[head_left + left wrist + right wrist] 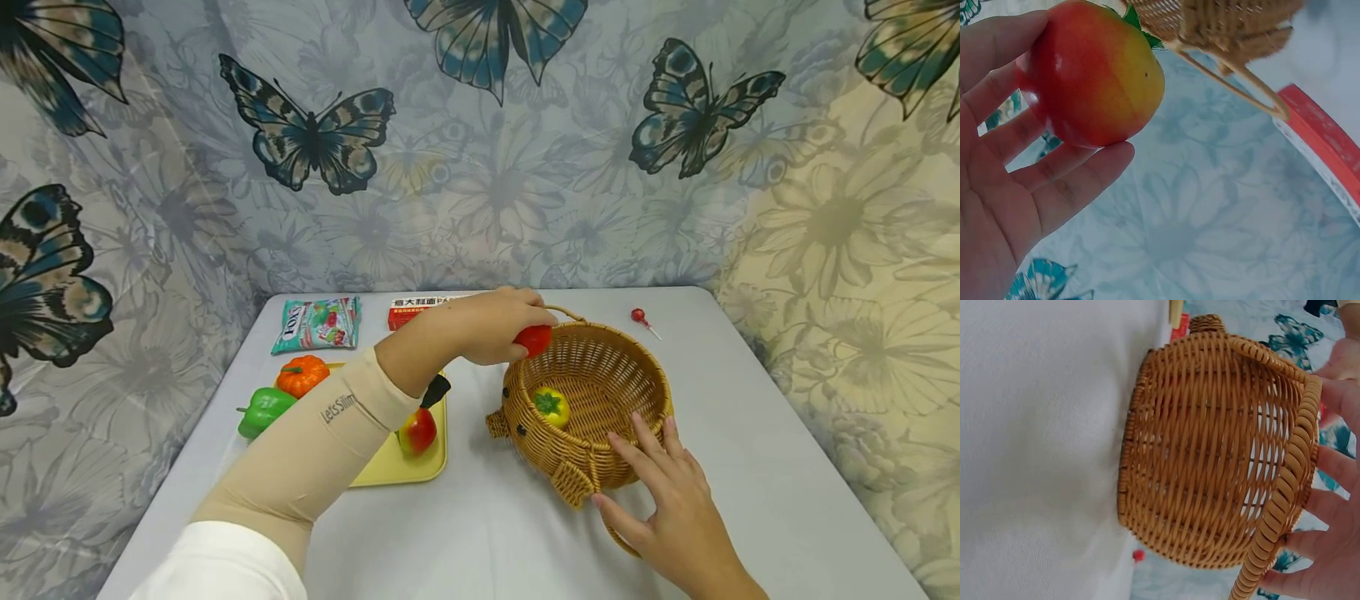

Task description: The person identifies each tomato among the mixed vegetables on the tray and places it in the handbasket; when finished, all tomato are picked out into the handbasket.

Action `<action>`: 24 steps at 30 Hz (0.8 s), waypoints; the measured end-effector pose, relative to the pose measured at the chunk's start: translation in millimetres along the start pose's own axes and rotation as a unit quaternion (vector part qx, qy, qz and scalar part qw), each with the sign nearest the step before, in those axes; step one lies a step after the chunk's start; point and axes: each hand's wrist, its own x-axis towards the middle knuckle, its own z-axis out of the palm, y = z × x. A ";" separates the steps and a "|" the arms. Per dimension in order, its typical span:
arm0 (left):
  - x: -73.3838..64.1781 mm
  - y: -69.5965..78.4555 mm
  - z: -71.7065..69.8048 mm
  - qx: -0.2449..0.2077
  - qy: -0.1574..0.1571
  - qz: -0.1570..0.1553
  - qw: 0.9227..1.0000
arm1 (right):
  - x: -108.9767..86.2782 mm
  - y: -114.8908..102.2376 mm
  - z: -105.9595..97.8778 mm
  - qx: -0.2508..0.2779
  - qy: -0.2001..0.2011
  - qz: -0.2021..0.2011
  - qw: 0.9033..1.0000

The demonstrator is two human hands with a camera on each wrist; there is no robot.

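Observation:
My left hand (498, 325) grips a round red and yellow fruit (1094, 75) with green leaves, over the left rim of a wicker basket (540, 462). In the left wrist view, fingers and thumb surround the fruit. The basket has an animal-like face with dark eyes. A yellow bell pepper (553, 408) with a green top lies inside it. On the basket's near right rim rests my right hand (675, 508), fingers spread and fairly straight. The right wrist view shows the basket's thick handle (1285, 481) in front of some of those fingertips.
Left, a yellow tray (397, 473) bears a red-yellow fruit (417, 432), partly behind my forearm. Near it are a green pepper (264, 411) and an orange pumpkin (302, 376). Farther back lie a candy bag (318, 323), a red box (405, 315) and a lollipop (639, 316).

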 end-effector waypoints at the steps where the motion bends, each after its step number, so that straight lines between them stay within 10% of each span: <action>1: 2.6 3.2 -0.5 0.002 -0.001 0.004 1.000 | 0.2 0.1 0.1 0.000 0.001 0.000 1.000; 24: 52.5 39.2 49.5 0.020 -0.079 0.009 0.997 | 1.0 1.9 1.1 0.008 0.005 -0.002 1.000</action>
